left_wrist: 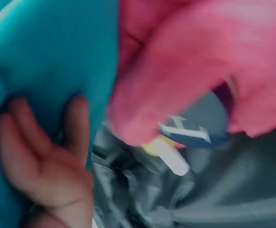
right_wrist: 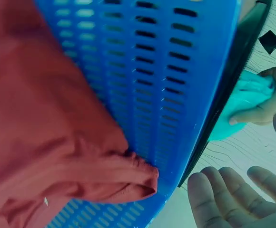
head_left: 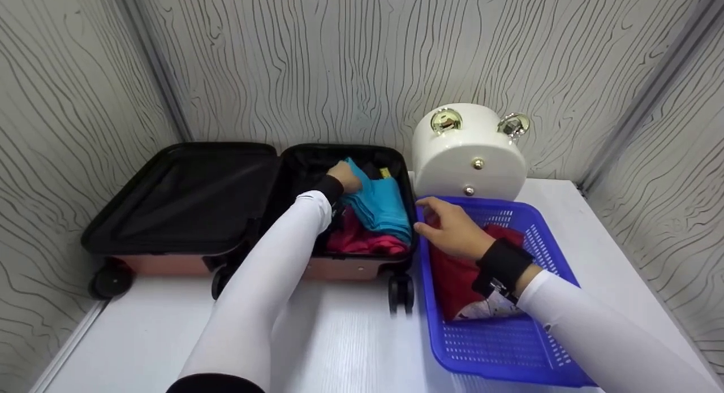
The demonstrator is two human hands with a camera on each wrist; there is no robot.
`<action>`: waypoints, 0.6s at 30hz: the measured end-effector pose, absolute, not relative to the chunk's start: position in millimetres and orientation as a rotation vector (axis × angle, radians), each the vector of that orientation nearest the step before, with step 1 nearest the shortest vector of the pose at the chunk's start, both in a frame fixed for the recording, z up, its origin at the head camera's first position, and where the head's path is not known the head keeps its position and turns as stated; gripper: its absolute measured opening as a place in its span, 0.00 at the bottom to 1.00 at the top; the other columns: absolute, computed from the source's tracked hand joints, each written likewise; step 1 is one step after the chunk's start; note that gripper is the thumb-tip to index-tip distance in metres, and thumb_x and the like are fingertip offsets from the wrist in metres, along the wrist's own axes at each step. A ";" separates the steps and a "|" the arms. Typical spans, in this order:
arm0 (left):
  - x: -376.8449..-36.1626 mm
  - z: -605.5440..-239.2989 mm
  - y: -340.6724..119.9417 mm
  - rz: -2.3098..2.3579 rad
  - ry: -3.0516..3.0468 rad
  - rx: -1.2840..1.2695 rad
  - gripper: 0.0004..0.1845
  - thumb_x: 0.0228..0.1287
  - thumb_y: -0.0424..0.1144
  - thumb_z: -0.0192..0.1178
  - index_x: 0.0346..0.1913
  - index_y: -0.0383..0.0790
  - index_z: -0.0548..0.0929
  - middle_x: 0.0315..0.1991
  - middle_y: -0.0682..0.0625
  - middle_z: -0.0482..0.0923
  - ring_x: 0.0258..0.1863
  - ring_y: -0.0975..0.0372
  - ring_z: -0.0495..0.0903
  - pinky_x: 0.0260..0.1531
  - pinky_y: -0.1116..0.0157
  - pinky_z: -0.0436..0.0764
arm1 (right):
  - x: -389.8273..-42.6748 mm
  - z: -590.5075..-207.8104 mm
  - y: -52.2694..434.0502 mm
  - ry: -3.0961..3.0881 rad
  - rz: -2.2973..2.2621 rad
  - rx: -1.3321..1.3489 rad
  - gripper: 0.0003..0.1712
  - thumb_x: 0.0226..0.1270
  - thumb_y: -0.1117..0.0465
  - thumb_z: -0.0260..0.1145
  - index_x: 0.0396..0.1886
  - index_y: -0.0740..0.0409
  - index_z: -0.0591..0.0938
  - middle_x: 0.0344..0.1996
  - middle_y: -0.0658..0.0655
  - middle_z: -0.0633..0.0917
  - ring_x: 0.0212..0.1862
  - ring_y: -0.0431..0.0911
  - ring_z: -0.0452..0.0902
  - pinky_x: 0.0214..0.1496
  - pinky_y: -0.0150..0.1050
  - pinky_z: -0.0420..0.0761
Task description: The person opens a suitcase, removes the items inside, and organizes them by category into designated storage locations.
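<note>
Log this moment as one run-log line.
left hand: grips teal garment in open suitcase | right hand: open above blue basket, holds nothing | red garment: in basket

Basket (head_left: 543,223) right of suitcase (head_left: 186,201); drum-like case (head_left: 469,155), seemingly, behind basket.

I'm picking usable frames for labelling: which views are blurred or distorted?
Head view: sharp, though wide-angle bends the wall panels. Left wrist view: heavily smeared, teal cloth and pink cloth soft. Right wrist view: mostly sharp on blue basket, right hand slightly soft.
</note>
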State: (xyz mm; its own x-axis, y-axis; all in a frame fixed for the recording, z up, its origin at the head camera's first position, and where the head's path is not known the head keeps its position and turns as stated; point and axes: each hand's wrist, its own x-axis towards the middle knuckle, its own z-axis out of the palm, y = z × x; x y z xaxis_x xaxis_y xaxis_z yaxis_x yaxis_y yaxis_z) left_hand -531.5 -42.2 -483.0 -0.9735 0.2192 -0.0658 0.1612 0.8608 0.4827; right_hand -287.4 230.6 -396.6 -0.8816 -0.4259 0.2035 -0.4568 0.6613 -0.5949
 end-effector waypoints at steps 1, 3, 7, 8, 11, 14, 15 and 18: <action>-549.7 -493.3 -42.5 0.819 2.929 0.297 0.10 0.56 0.43 0.63 0.27 0.42 0.75 0.41 0.45 0.81 0.35 0.55 0.75 0.40 0.59 0.83 | -288.4 -395.5 230.1 -2.823 1.057 0.729 0.25 0.79 0.62 0.67 0.68 0.72 0.78 0.49 0.67 0.88 0.50 0.57 0.86 0.56 0.55 0.85; -549.3 -476.2 -37.4 0.942 2.914 0.275 0.09 0.59 0.43 0.59 0.35 0.40 0.78 0.44 0.44 0.80 0.36 0.56 0.76 0.41 0.60 0.81 | -291.0 -394.0 229.5 -2.826 1.098 0.691 0.25 0.81 0.60 0.66 0.68 0.72 0.78 0.50 0.69 0.89 0.50 0.58 0.87 0.56 0.56 0.85; -552.2 -455.7 -20.0 1.076 2.919 0.261 0.31 0.69 0.48 0.56 0.67 0.30 0.77 0.68 0.39 0.78 0.54 0.54 0.80 0.57 0.58 0.81 | -294.8 -393.5 227.6 -2.851 1.151 0.635 0.26 0.84 0.59 0.63 0.70 0.74 0.76 0.57 0.72 0.87 0.55 0.61 0.86 0.61 0.59 0.84; -535.9 -439.6 -14.6 1.101 2.907 0.257 0.37 0.73 0.50 0.55 0.76 0.29 0.70 0.74 0.36 0.74 0.61 0.52 0.79 0.63 0.57 0.80 | -295.7 -394.0 226.8 -2.859 1.164 0.625 0.27 0.84 0.58 0.62 0.71 0.74 0.76 0.59 0.73 0.86 0.57 0.62 0.86 0.62 0.59 0.84; -464.6 -382.6 1.0 1.208 2.878 0.244 0.43 0.82 0.46 0.51 0.86 0.25 0.47 0.81 0.32 0.65 0.75 0.46 0.74 0.74 0.54 0.75 | -298.2 -395.8 223.4 -2.865 1.244 0.587 0.28 0.86 0.57 0.60 0.72 0.75 0.74 0.62 0.74 0.85 0.59 0.63 0.85 0.64 0.57 0.84; -395.2 -334.5 13.0 1.291 2.880 0.251 0.42 0.85 0.38 0.49 0.86 0.26 0.39 0.73 0.30 0.75 0.65 0.46 0.82 0.66 0.55 0.80 | -300.5 -397.4 220.4 -2.846 1.438 0.534 0.30 0.88 0.57 0.57 0.74 0.77 0.71 0.65 0.76 0.82 0.62 0.66 0.84 0.65 0.54 0.85; -380.7 -325.4 16.5 1.323 2.893 0.260 0.39 0.85 0.36 0.49 0.86 0.27 0.42 0.69 0.31 0.79 0.57 0.47 0.85 0.60 0.55 0.82 | -301.3 -397.7 219.8 -2.832 1.528 0.509 0.30 0.88 0.58 0.56 0.75 0.78 0.69 0.66 0.78 0.81 0.64 0.67 0.83 0.66 0.54 0.85; -355.5 -307.1 24.5 1.414 2.918 0.349 0.30 0.85 0.33 0.48 0.81 0.31 0.54 0.55 0.34 0.84 0.40 0.51 0.80 0.45 0.58 0.79 | -303.2 -396.9 219.0 -2.761 1.828 0.420 0.33 0.90 0.58 0.51 0.79 0.81 0.62 0.72 0.82 0.74 0.72 0.71 0.76 0.74 0.54 0.80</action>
State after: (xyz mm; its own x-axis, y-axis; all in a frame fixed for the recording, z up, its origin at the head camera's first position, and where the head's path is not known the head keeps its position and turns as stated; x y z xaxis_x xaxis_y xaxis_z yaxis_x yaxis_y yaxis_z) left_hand -355.5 24.5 -307.1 -0.9701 0.1390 0.1991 0.2424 0.6026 0.7603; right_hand -303.2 219.0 -396.9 -0.9494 -0.3132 -0.0248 -0.0995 0.3746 -0.9218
